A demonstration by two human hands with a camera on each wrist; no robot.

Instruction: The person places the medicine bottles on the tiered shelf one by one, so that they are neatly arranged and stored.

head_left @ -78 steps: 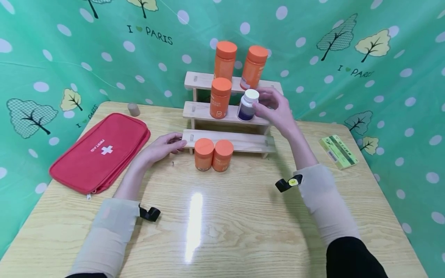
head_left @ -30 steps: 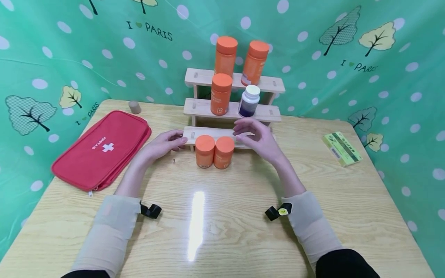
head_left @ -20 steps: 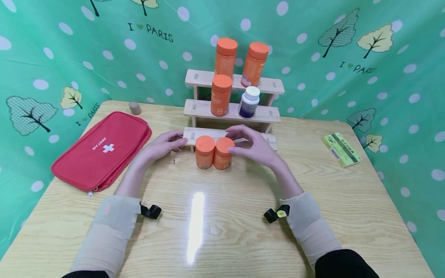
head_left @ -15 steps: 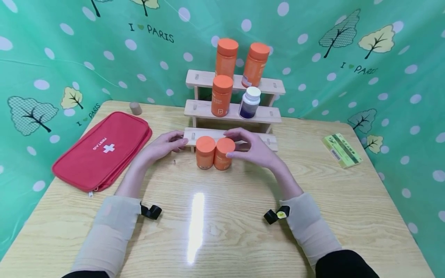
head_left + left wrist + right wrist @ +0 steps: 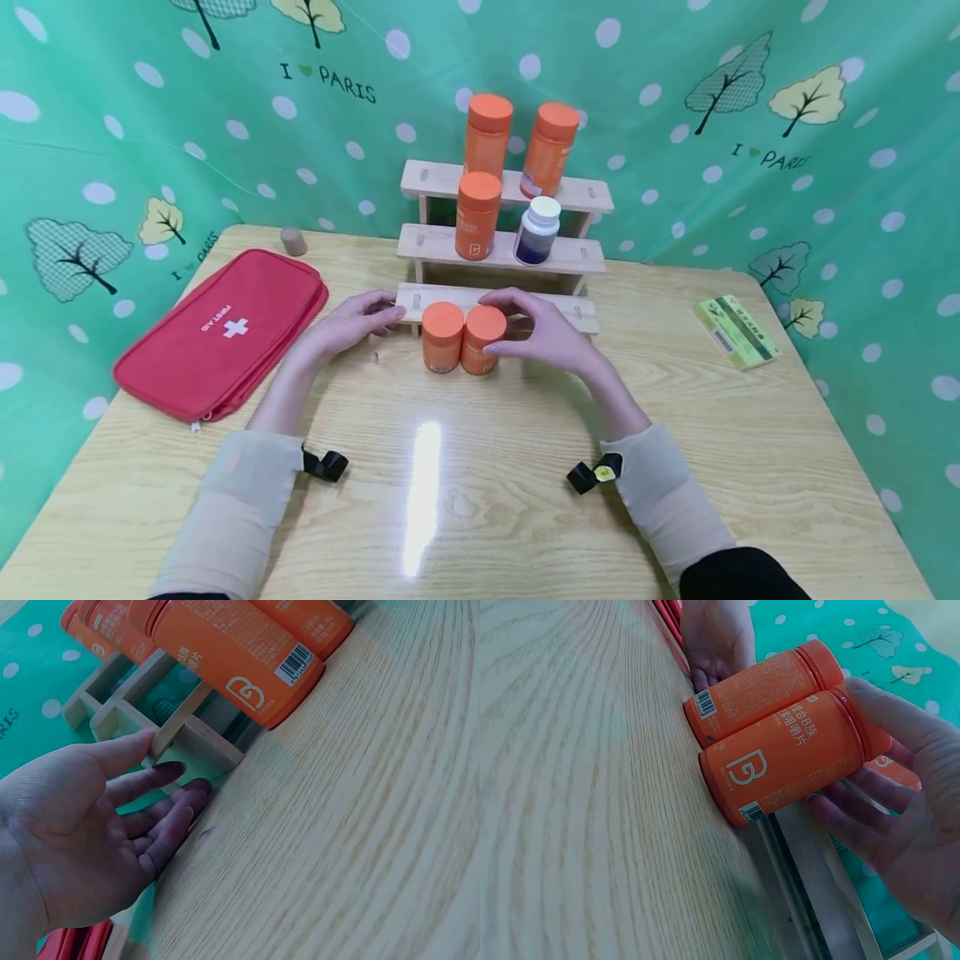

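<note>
- The right hand (image 5: 547, 337) is the nearer one to the right-hand orange jar (image 5: 780, 754); its thumb lies on the jar's near side and its fingers curl behind, gripping it near the cap.
- That jar stands upright on the bench (image 5: 510, 483), long axis vertical, before the lowest tier of the wooden rack (image 5: 422, 242).
- The left-hand orange jar (image 5: 441, 343) stands close beside it, opposite the right palm.
- The left hand (image 5: 352, 323) holds the rack's left end between thumb and fingers.
</note>
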